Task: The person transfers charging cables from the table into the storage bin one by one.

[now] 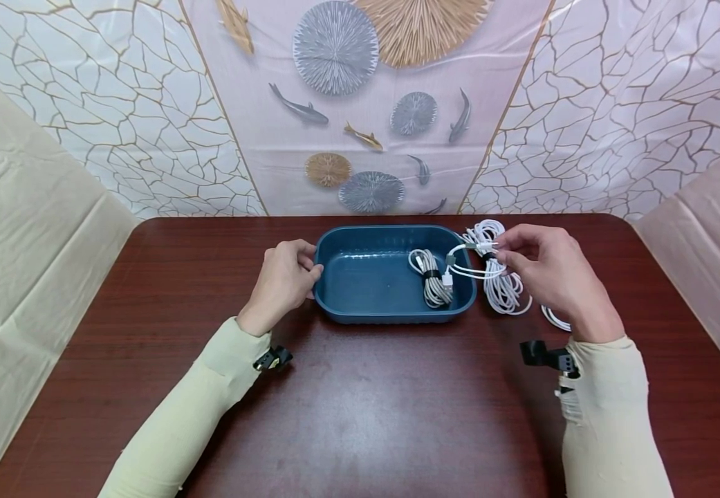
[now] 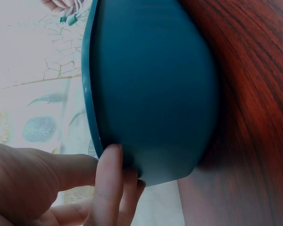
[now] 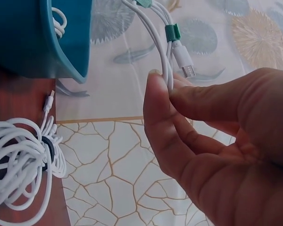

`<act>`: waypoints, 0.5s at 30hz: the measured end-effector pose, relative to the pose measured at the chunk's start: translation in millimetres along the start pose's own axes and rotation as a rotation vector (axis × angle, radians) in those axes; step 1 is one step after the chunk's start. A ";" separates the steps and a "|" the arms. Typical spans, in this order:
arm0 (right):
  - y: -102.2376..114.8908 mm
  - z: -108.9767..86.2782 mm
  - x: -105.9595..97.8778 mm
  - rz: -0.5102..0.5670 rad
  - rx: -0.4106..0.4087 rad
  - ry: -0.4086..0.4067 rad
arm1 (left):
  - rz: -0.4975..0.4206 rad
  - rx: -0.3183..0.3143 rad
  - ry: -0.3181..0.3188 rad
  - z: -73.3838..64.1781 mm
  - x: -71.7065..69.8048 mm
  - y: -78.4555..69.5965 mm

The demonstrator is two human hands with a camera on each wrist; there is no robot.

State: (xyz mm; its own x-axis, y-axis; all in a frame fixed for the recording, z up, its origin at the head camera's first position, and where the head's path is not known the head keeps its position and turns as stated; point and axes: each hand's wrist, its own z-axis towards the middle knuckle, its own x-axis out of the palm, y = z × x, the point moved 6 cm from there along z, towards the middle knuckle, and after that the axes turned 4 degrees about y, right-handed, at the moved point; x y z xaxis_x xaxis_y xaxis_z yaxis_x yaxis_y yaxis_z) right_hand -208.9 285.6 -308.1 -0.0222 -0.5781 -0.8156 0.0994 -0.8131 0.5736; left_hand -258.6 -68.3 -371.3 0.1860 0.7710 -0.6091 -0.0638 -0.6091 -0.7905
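From where I stand, the dark tabletop carries a blue tub, its long side across the person's front. The left hand pinches the tub's left end, thumb at the rim, fingers against the outer wall; should that grip pull, I'd expect the tub to slide. The right hand has thumb and forefinger closed on a white cable, other fingers loosely bent. A white bundle lies just beside the tub's right end; the cable passes over it in my line of sight, so a loop could snag there if carried too low. Inside the tub, a beige bundle could tangle with it too.

The cable hangs in the air by the tub's right rim, long axis roughly left to right, loops leading left from the fingertips. Its USB plug dangles toward the person and might catch the rim; the smaller plug points back toward the right hand.
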 end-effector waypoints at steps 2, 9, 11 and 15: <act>1.2 0.5 1.0 -0.002 0.000 -0.010 | 0.000 -0.001 0.000 -0.4 -0.2 -0.2; 4.2 1.9 4.4 0.018 0.006 -0.020 | 0.003 0.004 -0.004 -0.3 -0.3 -0.5; 5.3 2.4 5.2 0.018 -0.004 -0.025 | 0.005 0.006 -0.004 -0.1 -0.2 -0.5; 6.9 3.7 7.2 0.017 -0.024 -0.035 | 0.006 0.007 -0.005 -0.1 -0.2 -0.4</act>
State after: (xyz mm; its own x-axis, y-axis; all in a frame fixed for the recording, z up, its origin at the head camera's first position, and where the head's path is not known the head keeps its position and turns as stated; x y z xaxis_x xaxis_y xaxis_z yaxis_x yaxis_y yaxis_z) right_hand -212.1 275.6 -309.7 -0.0549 -0.5939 -0.8027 0.1240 -0.8017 0.5847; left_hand -258.5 -68.3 -370.8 0.1809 0.7683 -0.6140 -0.0717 -0.6124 -0.7873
